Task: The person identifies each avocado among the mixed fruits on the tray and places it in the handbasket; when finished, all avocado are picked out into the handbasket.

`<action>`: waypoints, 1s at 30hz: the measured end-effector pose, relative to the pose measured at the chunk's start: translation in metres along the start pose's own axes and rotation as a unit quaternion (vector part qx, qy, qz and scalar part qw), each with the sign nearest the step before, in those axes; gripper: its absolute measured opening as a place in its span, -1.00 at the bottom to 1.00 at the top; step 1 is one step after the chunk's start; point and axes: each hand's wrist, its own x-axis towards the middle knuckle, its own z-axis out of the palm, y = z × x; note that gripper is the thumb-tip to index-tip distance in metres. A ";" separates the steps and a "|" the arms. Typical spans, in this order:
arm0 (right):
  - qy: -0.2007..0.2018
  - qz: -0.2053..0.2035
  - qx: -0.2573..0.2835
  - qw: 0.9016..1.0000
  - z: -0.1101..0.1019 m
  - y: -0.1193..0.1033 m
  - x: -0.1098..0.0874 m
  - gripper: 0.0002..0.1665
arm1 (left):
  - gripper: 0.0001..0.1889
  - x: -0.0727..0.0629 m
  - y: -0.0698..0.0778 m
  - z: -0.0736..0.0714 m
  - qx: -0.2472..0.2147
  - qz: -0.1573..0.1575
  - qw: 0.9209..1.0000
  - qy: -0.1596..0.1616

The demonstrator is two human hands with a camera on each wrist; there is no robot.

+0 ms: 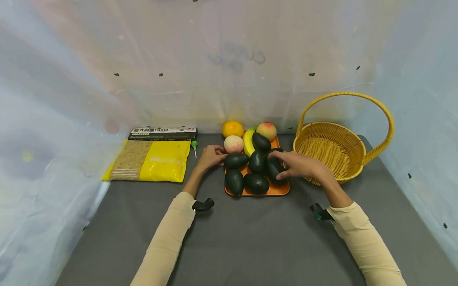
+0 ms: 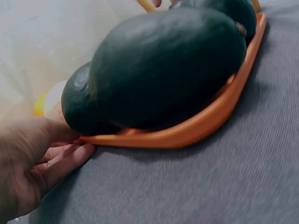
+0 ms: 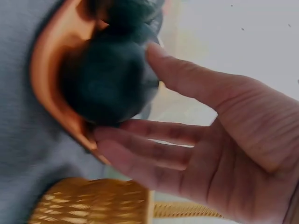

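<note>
An orange tray holds several dark green avocados, among them one at its front left. My left hand is at the tray's left side. In the left wrist view its thumb and fingers pinch the tray's rim. My right hand grips the avocado at the tray's right side. In the right wrist view the thumb lies on one side of that avocado and the fingers reach round the other, by the rim.
Behind the avocados are a banana, an orange and two peaches, one at the back right. A yellow wicker basket with a tall handle stands right. To the left lie a yellow pasta bag, a dark pasta box and a green lollipop.
</note>
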 end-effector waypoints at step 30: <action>-0.171 0.140 0.004 0.975 -0.004 -0.014 0.040 -0.18 | -0.81 0.000 -0.016 0.009 0.011 0.038 0.999 0.028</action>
